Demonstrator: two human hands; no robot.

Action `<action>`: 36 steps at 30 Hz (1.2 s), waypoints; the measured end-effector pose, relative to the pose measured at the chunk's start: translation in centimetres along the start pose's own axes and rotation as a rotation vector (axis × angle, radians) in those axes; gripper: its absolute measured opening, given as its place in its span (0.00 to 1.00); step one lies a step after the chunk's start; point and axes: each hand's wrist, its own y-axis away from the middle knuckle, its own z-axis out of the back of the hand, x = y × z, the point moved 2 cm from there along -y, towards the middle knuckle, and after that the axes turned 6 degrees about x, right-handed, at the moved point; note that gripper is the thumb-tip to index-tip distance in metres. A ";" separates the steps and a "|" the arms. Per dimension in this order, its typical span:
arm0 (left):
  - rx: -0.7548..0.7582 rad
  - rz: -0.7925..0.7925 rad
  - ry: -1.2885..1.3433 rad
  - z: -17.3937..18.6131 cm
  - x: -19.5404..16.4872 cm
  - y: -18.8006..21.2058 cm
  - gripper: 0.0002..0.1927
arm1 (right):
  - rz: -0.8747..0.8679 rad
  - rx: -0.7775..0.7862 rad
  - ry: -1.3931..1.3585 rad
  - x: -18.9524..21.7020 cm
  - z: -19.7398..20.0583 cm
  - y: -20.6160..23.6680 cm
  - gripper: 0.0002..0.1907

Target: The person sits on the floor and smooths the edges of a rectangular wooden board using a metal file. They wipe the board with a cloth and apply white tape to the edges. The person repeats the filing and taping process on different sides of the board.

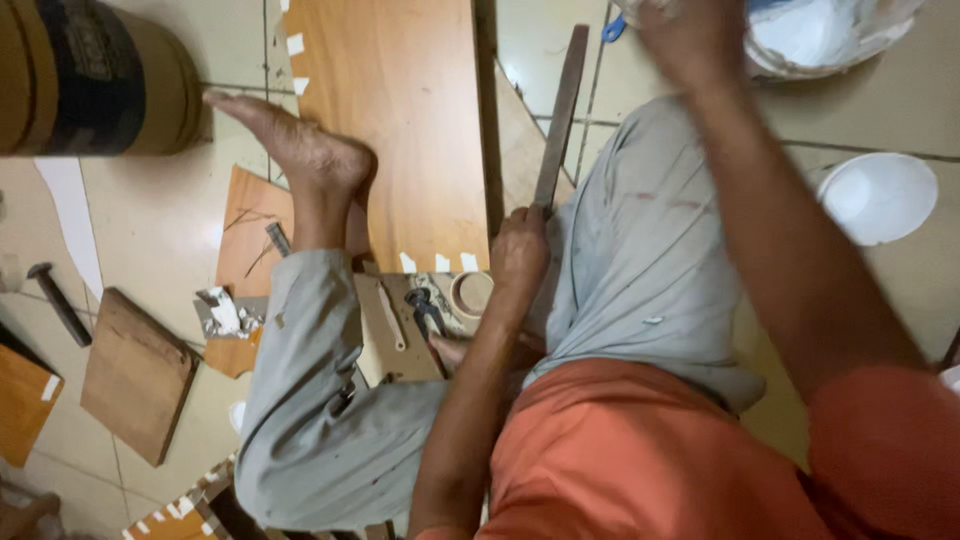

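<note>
A person sitting on the floor is gripping the near end of a long, stiff metal file [561, 115] in left-hand [518, 255] fingers, beside a wooden board [395, 120], while the blurred right hand [690, 40], fingers unreadable, is reaching far right toward a white bucket [830, 35].

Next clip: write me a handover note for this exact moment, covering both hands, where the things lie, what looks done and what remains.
Left hand: closed around the lower end of a long flat metal file, which angles up across the wooden panel.
Right hand: raised and blurred at the white bucket; its grip cannot be told.
Pincers and a tape roll lie by the knee, a hammer farther left.
Done: panel edge carries white tape tabs.
Left: unclear from this view.
</note>
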 end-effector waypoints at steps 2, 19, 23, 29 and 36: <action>-0.016 0.051 -0.131 -2.3 -0.2 -2.9 0.13 | 0.268 -0.267 0.095 1.6 -1.6 1.0 0.44; 0.398 0.303 0.296 -1.7 1.1 -6.2 0.17 | 0.663 0.585 0.791 1.4 -12.7 0.1 0.11; 0.469 0.448 0.802 5.7 3.6 -7.8 0.16 | 0.728 0.443 0.423 1.9 -12.5 -0.6 0.08; 0.163 0.159 1.322 16.0 6.4 -12.3 0.27 | 0.470 0.567 -0.032 7.2 -12.9 -3.1 0.15; -0.261 -0.094 1.254 16.2 6.0 -22.8 0.18 | 0.348 0.670 -0.251 11.8 -13.0 -5.0 0.16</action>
